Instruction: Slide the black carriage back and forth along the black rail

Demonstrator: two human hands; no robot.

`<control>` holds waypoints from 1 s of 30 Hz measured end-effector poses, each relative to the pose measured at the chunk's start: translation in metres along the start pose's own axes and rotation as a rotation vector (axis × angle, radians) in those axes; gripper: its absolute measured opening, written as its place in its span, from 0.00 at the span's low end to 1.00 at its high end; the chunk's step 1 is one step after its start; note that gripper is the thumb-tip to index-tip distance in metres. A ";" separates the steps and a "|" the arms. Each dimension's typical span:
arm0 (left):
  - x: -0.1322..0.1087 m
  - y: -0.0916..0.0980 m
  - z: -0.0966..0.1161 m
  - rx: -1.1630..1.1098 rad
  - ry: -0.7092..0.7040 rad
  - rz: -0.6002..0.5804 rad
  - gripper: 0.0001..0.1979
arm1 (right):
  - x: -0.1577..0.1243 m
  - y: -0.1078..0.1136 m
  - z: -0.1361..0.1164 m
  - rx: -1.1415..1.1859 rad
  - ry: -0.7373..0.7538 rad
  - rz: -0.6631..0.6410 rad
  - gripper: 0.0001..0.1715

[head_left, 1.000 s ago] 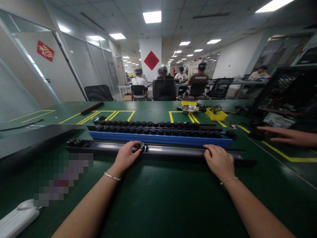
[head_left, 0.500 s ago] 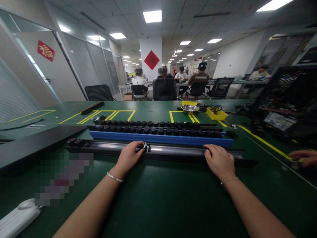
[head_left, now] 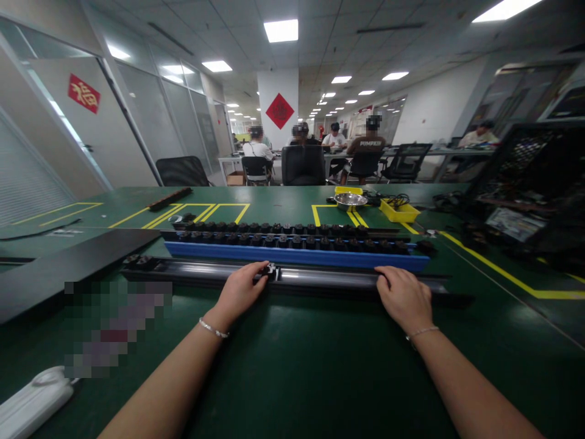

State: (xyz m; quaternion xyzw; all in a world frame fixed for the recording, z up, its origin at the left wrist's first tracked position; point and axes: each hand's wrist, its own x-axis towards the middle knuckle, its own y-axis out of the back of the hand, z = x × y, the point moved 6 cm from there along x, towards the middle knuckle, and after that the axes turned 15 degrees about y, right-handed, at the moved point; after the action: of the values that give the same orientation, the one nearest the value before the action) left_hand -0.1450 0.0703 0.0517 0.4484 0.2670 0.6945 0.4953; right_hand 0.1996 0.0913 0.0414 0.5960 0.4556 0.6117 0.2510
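Observation:
A long dark metal rail with a shiny channel lies across the table before me. My left hand pinches a small black block in the channel, near the rail's middle; the fingers partly cover it. Farther right, my right hand grips the rail, fingertips over its far edge and thumb on the near side. Two similar black blocks sit at the rail's left end. Just behind, a blue rail runs alongside, with a row of black blocks at it and another row beyond.
A dark flat panel lies on the left, and a white elongated object at the lower left. Toward the back right are a metal bowl and a yellow bin with cables. A black open-framed case stands far right.
My left hand has shifted slightly to the right along the rail, and so has the small block. My right hand stays put. Another person's hand at the right edge has left the view.

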 end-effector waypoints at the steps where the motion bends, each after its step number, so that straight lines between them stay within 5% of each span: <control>1: 0.000 0.000 0.001 0.000 0.001 -0.003 0.17 | 0.000 0.000 0.000 -0.001 0.000 -0.002 0.20; 21: 0.000 -0.004 0.001 -0.047 0.070 0.015 0.13 | 0.000 0.000 -0.002 -0.003 -0.019 -0.027 0.21; 30: -0.001 -0.008 0.001 -0.117 0.135 -0.077 0.14 | 0.000 -0.001 -0.001 -0.014 -0.023 -0.030 0.22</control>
State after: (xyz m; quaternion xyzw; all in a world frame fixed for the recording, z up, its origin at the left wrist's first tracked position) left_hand -0.1408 0.0719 0.0453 0.3603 0.2756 0.7180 0.5280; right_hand 0.1982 0.0916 0.0406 0.5942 0.4575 0.6042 0.2695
